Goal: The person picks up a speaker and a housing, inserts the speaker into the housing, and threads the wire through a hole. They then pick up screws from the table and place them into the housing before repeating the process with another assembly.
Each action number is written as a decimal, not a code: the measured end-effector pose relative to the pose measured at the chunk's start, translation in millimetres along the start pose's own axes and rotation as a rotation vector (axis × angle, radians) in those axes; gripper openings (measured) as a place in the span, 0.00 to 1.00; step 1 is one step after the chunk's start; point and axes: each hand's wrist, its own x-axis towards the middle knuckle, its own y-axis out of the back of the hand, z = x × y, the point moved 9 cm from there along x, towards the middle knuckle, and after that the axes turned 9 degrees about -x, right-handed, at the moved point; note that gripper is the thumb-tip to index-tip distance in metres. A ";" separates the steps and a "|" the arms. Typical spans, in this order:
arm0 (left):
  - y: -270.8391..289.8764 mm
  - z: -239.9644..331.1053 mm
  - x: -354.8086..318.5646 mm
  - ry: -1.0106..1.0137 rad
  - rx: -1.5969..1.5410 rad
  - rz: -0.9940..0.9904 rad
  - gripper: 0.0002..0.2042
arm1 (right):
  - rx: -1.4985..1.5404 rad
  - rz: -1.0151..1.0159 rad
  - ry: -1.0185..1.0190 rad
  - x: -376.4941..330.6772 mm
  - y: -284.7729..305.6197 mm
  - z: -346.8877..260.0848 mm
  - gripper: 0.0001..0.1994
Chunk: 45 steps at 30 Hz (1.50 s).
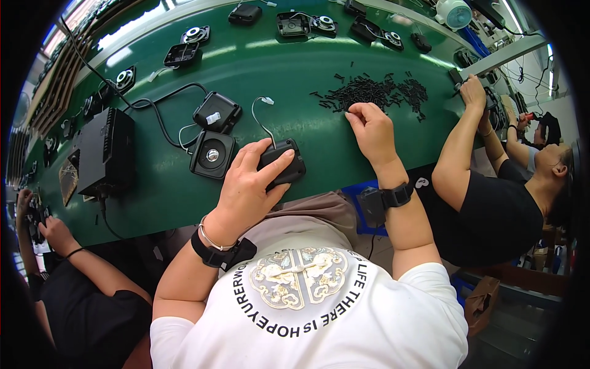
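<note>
My left hand [249,178] rests with its fingers over a closed black plastic casing [287,161] on the green table, gripping it by its sides. A thin cable with a white connector [266,100] runs out from that casing. Just left of it lies an open speaker half [212,154] with a round silver centre, touching another black shell [219,111]. My right hand [373,132] is at the near edge of a pile of small black screws [359,92], thumb and forefinger pinched together. Whatever sits between those fingertips is hidden.
A large black box-shaped device [106,154] with a cord stands on the left. Several opened speaker casings [294,24] line the far side of the green table [258,67]. One person [498,190] works close on my right, another [92,295] on my left.
</note>
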 end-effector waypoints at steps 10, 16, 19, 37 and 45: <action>-4.8 -13.5 -8.3 -0.025 0.005 0.013 0.30 | 0.310 0.066 0.440 -66.1 -2.9 -105.0 0.09; -5.5 -11.9 -5.4 -0.012 -0.019 0.010 0.30 | 0.222 0.065 0.547 -72.0 -6.5 -113.4 0.11; -5.9 -9.9 -3.5 -0.009 -0.012 0.007 0.30 | 0.182 0.052 0.570 -73.5 -2.7 -118.3 0.11; -5.0 -8.5 -9.0 -0.006 -0.007 0.008 0.29 | -0.144 -0.206 0.380 8.5 -27.4 -30.6 0.06; -1.3 -13.3 -13.0 -0.053 -0.018 0.040 0.28 | 0.655 -0.330 0.378 -57.1 -14.4 -125.8 0.02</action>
